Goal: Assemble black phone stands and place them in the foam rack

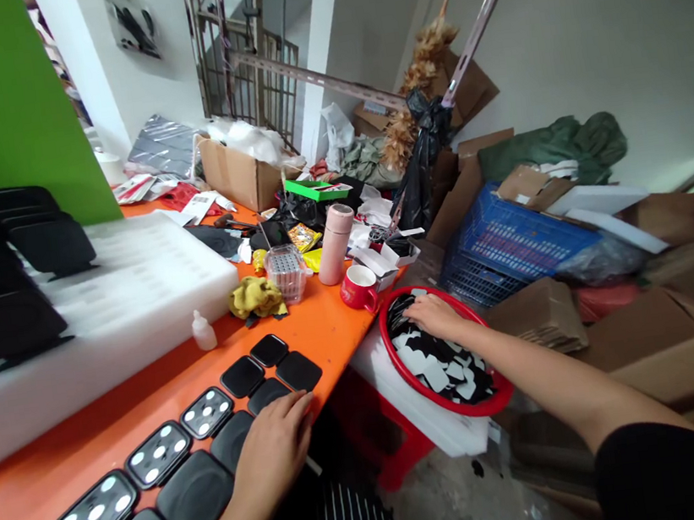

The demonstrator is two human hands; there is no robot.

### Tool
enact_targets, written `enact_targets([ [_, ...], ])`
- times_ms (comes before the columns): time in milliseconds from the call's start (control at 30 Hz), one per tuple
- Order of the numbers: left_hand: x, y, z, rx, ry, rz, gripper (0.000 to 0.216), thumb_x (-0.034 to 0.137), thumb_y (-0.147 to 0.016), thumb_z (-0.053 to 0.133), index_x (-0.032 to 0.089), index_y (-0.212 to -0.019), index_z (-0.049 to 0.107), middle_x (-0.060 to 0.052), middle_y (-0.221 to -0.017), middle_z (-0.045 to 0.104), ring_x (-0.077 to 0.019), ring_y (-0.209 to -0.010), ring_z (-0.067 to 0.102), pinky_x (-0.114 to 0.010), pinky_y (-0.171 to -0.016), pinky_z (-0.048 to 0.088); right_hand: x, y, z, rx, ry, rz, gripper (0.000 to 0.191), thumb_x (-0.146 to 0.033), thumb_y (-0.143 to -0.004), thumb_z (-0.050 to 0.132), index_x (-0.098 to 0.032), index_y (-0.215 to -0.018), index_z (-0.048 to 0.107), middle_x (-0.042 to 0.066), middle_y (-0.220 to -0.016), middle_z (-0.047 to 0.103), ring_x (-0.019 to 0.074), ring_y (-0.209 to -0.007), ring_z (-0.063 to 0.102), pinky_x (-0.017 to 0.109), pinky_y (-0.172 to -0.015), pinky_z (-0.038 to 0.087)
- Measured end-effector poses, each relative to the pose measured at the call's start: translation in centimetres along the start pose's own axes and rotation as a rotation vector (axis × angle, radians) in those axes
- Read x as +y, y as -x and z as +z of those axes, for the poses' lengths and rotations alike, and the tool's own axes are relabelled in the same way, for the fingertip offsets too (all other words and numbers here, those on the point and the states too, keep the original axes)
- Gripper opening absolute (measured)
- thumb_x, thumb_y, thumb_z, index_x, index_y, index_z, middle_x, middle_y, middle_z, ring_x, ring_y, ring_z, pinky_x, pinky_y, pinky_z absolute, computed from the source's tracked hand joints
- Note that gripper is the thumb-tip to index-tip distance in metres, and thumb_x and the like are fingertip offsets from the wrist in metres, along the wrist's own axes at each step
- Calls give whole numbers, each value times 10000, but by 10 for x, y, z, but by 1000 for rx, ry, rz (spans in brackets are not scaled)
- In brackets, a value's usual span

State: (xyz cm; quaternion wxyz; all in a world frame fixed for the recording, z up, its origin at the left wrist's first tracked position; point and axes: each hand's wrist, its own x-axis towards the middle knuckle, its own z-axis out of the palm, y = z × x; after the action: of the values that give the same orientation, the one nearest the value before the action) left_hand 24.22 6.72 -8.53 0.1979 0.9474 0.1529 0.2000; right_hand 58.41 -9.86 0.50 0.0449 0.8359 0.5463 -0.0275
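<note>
My left hand (279,438) is at the front edge of the orange table, its fingers pressed together and curled downward. A small white strip (314,466) shows just below it; what the fingers hold is hidden. Beside it lie two rows of rounded black plates. The back row has plain ones such as a black plate (243,377) and ones with white dots, such as a dotted plate (207,412). My right hand (435,317) reaches into a red basin (504,397) of loose black and white flat pieces (434,368). Its bent fingertips touch the pieces at the left side.
A red mug (359,289), a pink bottle (336,244), a clear plastic box (286,273), a yellow cloth (255,296) and a small dropper bottle (203,330) stand behind the plates. White foam (149,269) bears black stacks at left. Blue crates (511,243) and cardboard (657,338) crowd the right.
</note>
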Motion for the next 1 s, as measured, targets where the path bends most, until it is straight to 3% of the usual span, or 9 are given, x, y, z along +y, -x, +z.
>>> enact_targets([
  [167,-1,0,2,25,17,0,277,314,-859,434,241,-1079,585,-51,-1092,613,-229,-970,573,-375,-842,450,18,14,-11,161,-192,254,286,-286,-848,421,-180,-1043,602,100,-1009,604,225,-1001,475,345,-871,320],
  [300,0,-1,1,6,12,-8,274,310,-869,421,235,-1079,579,-48,-1093,608,-227,-964,568,-381,-845,443,12,17,-10,192,-440,356,347,-318,-872,328,-139,-1032,579,96,-957,636,200,-862,576,308,-732,423],
  [433,4,-1,-2,-4,50,-14,258,274,-875,411,223,-1067,575,-55,-1083,605,-226,-960,558,-390,-842,435,-36,3,4,84,-690,262,359,-362,-864,351,-114,-976,586,79,-868,666,169,-725,616,258,-599,452],
  [567,7,1,-7,8,68,-24,251,235,-867,420,226,-1068,570,-55,-1080,603,-215,-964,551,-375,-844,430,-100,-39,18,-32,-804,149,297,-333,-852,419,-120,-952,600,55,-819,667,158,-680,612,252,-570,458],
  [667,9,2,-10,14,59,-29,248,219,-867,418,231,-1062,571,-54,-1068,605,-204,-958,554,-356,-836,434,-132,-82,20,-99,-796,97,239,-275,-864,435,-118,-921,605,49,-827,655,153,-726,606,265,-631,476],
  [800,12,2,-12,29,55,-39,237,226,-873,417,228,-1055,569,-50,-1052,608,-201,-946,556,-353,-825,440,-150,-130,17,-185,-677,53,238,-292,-871,474,-129,-1025,555,58,-989,592,157,-832,584,329,-717,492],
  [1000,12,2,-14,49,67,-35,235,220,-877,415,235,-1062,560,-45,-1036,607,-190,-940,552,-338,-824,440,-163,-152,24,-87,-368,39,331,-303,-842,519,-183,-1149,497,85,-1186,494,219,-1038,503,411,-869,418],
])
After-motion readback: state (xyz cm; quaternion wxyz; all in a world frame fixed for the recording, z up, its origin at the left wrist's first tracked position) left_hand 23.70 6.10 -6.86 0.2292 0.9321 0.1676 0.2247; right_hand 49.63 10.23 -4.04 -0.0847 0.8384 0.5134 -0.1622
